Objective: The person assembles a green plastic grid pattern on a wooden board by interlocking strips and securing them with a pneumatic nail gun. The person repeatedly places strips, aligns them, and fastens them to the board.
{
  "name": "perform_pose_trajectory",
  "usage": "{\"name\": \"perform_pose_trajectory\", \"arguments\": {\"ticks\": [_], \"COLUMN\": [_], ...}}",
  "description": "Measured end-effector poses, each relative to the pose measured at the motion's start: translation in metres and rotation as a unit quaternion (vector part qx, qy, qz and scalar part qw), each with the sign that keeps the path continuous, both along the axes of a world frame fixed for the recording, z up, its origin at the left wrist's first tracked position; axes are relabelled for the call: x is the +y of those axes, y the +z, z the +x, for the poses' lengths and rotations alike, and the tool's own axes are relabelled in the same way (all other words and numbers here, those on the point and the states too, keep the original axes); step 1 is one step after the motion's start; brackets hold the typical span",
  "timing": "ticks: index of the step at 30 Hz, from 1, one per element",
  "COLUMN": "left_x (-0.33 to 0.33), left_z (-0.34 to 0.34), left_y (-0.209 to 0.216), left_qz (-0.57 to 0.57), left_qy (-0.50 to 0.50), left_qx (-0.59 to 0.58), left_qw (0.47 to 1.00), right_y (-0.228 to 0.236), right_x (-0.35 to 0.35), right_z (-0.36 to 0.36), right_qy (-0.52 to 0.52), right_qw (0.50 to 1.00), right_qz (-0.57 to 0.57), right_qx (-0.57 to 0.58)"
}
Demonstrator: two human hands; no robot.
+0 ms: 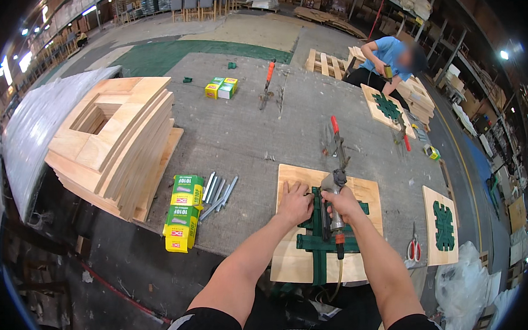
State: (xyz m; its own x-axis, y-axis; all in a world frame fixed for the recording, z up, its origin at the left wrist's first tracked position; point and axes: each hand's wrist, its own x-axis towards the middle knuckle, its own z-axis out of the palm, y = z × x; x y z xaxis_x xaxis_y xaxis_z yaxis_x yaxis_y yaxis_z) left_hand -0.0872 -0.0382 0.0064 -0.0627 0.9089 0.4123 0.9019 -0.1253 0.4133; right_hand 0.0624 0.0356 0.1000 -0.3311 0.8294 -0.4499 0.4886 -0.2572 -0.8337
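Note:
A pneumatic staple gun (337, 221) is gripped in my right hand (346, 205), its nose down over a square wooden panel (290, 268). Dark green webbing straps (318, 262) cross one another on the panel, and one hangs past its near edge. My left hand (296, 205) lies on the panel left of the gun. Its fingers are spread, with the tips at the straps' edge. Just beyond the gun, a toggle clamp with a red handle (335, 125) stands at the panel's far edge. The gun's nose partly hides the straps beneath it.
Yellow-green staple boxes (183, 214) and loose staple strips (219, 191) lie left. Farther left stands a stack of wooden frames (110, 143). Red-handled pliers (414, 250) and another strapped panel (440, 226) lie right. A co-worker in a blue shirt (392, 53) works at the far right.

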Motion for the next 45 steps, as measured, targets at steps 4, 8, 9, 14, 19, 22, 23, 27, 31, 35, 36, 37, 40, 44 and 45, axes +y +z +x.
{"name": "perform_pose_trajectory", "arguments": {"ticks": [4, 8, 9, 14, 19, 22, 23, 27, 31, 35, 36, 37, 40, 44, 45], "left_x": [0.004, 0.0, 0.001, 0.005, 0.004, 0.006, 0.006, 0.009, 0.008, 0.018, 0.008, 0.007, -0.01, -0.094, -0.133], "left_z": [0.002, -0.004, 0.0, 0.005, -0.001, 0.004, 0.003, 0.011, 0.011, 0.017, -0.004, -0.006, -0.001, 0.055, 0.071], "left_y": [0.0, -0.005, -0.005, -0.001, -0.006, -0.004, -0.004, -0.003, -0.005, 0.002, 0.004, 0.008, 0.02, 0.035, 0.043], "left_qz": [0.012, 0.012, 0.01, 0.002, 0.019, -0.017, -0.006, 0.023, 0.007, 0.007, 0.002, 0.004, 0.006, -0.045, -0.098], "left_qy": [-0.002, 0.007, 0.002, -0.008, 0.004, -0.015, -0.009, -0.009, -0.006, -0.016, 0.013, 0.014, 0.065, 0.021, 0.017], "left_qx": [-0.003, 0.0, -0.003, -0.006, -0.004, -0.011, -0.008, -0.008, -0.005, -0.06, -0.07, -0.102, -0.289, -0.407, -0.44], "left_qw": [1.0, 1.0, 1.0, 1.0, 1.0, 1.0, 1.0, 1.0, 1.0, 0.998, 0.997, 0.995, 0.955, 0.912, 0.893], "right_y": [-0.005, 0.002, 0.0, -0.001, 0.001, -0.011, -0.016, -0.035, -0.046, -0.053, -0.056, -0.055, -0.048, -0.056, -0.057], "right_x": [0.007, 0.004, 0.005, 0.015, 0.015, 0.034, 0.04, 0.067, 0.082, 0.091, 0.09, 0.087, 0.078, 0.033, 0.019], "right_z": [0.007, 0.001, 0.007, 0.02, 0.038, 0.097, 0.114, 0.201, 0.244, 0.268, 0.24, 0.243, 0.249, 0.298, 0.305], "right_qy": [-0.002, -0.02, -0.016, -0.002, -0.052, -0.116, -0.138, -0.153, -0.154, -0.196, -0.166, -0.143, -0.063, -0.144, -0.166], "right_qw": [1.0, 0.999, 1.0, 1.0, 0.995, 0.977, 0.972, 0.938, 0.946, 0.979, 0.984, 0.98, 0.947, 0.922, 0.922], "right_qz": [0.01, 0.029, 0.022, 0.004, -0.023, -0.084, -0.083, -0.157, -0.164, 0.036, 0.048, 0.077, 0.132, 0.291, 0.31], "right_qx": [0.009, -0.017, -0.015, -0.004, 0.079, 0.159, 0.173, 0.27, 0.235, -0.051, -0.045, -0.113, -0.287, -0.211, -0.165]}}
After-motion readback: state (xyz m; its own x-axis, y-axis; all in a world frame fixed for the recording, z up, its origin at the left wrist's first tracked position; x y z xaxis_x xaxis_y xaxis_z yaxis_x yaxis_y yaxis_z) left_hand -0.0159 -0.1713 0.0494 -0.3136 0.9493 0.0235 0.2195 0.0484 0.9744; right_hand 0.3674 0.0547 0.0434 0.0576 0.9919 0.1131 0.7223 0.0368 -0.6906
